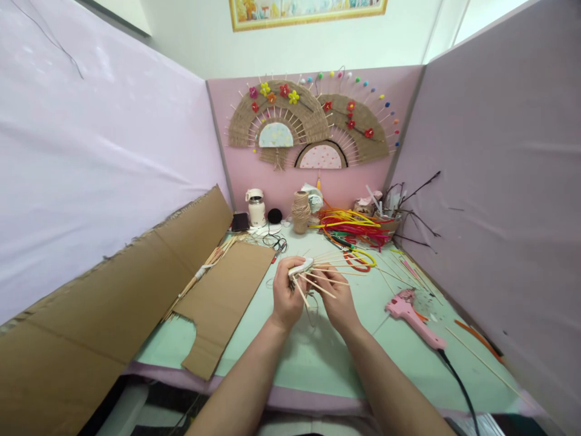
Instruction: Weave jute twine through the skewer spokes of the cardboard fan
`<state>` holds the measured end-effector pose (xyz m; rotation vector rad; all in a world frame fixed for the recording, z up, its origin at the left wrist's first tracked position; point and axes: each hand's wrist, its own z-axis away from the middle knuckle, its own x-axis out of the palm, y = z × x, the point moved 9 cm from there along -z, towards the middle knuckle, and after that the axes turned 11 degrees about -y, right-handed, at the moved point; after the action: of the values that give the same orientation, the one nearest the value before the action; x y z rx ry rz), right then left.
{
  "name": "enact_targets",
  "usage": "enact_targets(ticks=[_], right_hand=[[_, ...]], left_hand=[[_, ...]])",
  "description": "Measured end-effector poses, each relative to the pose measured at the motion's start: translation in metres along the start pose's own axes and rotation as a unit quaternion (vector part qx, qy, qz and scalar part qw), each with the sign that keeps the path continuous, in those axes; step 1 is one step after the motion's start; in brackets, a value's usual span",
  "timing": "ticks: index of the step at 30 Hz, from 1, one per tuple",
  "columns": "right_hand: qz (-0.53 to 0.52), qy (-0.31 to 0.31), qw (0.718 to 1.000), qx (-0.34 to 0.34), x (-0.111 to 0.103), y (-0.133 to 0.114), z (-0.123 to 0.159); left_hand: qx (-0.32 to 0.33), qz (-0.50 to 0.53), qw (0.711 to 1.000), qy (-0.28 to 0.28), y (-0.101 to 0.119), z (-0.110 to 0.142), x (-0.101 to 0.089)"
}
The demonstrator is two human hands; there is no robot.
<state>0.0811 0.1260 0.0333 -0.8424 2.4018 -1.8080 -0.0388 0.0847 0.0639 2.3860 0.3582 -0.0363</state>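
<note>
Above the middle of the pale green table, my left hand (287, 293) is closed around a small white piece (303, 266) seen nearly edge-on. Several thin wooden sticks (333, 280) fan out from this piece, mostly to the right and toward me. My right hand (338, 300) is closed among the sticks, its fingertips pinching them near the white piece. Below the hands hangs a thin loop of cord (313, 318). The fingertips of both hands are partly hidden by the sticks.
A pink glue gun (415, 318) lies at right, its black cord running off the front edge. Cut cardboard (227, 297) lies at left. Twine (300, 212), a white bottle (256, 209), coloured pipe cleaners (354, 224) and yellow-orange scissors (363, 260) are behind. Woven fans (281, 91) hang on the back panel.
</note>
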Motion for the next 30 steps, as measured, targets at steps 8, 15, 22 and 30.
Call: enact_targets(ticks=[8, 15, 22, 30], right_hand=[[-0.207, -0.126, 0.963, 0.12, 0.011, 0.003, -0.002], [-0.176, -0.013, 0.984, -0.015, -0.033, -0.024, -0.009], [-0.104, 0.047, 0.983, -0.144, -0.059, -0.054, -0.003], [-0.064, 0.054, 0.984, -0.157, -0.065, -0.055, -0.001]], left_hand=[[0.043, -0.038, 0.998, 0.029, 0.007, -0.004, -0.015], [0.042, -0.087, 0.992, 0.077, 0.005, -0.007, -0.031], [0.083, -0.15, 0.983, 0.063, 0.011, -0.007, -0.03], [0.111, -0.166, 0.978, 0.055, 0.014, -0.007, -0.026]])
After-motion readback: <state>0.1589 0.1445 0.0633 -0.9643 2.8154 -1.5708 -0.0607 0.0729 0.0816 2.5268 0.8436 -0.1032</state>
